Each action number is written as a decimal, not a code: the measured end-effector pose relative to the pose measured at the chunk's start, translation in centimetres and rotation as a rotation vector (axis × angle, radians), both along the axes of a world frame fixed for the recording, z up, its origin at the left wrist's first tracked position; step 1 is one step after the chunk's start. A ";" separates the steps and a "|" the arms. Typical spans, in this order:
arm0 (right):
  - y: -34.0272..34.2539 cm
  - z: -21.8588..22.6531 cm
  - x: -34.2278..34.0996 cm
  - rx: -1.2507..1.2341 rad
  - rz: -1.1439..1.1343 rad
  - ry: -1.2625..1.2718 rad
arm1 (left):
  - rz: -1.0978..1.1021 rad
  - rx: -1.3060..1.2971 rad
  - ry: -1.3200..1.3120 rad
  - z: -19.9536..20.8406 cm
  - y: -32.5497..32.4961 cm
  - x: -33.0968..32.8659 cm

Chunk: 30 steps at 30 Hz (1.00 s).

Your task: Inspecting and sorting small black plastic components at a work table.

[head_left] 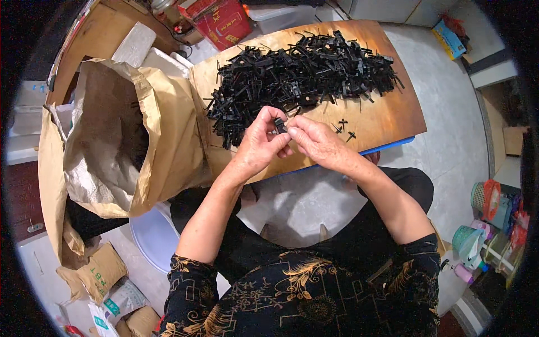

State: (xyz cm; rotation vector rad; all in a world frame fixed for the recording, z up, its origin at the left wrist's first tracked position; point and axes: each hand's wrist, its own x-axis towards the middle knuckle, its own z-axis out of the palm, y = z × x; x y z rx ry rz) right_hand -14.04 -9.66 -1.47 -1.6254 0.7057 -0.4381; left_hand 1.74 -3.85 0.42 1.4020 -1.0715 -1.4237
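Observation:
A small black plastic part (280,124) is pinched between thumb and fingers of my left hand (259,139), above the near edge of the board. My right hand (319,141) meets it from the other side, thumb and forefinger closed on the part's end; the fingers hide much of it. Just beyond both hands spreads a large pile of black plastic parts (303,73) with thin sticks poking out. To the right of my right hand, a few loose black pieces (351,135) lie apart from the pile on the wooden board (393,115).
At the left stands a big brown paper sack (174,118), its mouth gaping, dark inside. A pale blue-white round tub (150,238) sits below it. Behind the board are a red box (216,25) and a clear plastic bin (281,17). Baskets (477,196) and bottles stand far right.

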 end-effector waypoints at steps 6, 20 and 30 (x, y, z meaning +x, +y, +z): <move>0.0 -0.3 0.6 -0.017 -0.029 -0.004 | 0.006 0.013 -0.080 -0.3 -0.3 -0.1; 0.0 -2.2 2.4 -0.217 -0.145 -0.064 | 0.197 -0.204 -0.464 -1.7 -0.4 -0.5; -0.9 0.1 -0.3 0.280 -0.078 -0.266 | 0.285 -0.033 0.608 1.6 0.3 0.4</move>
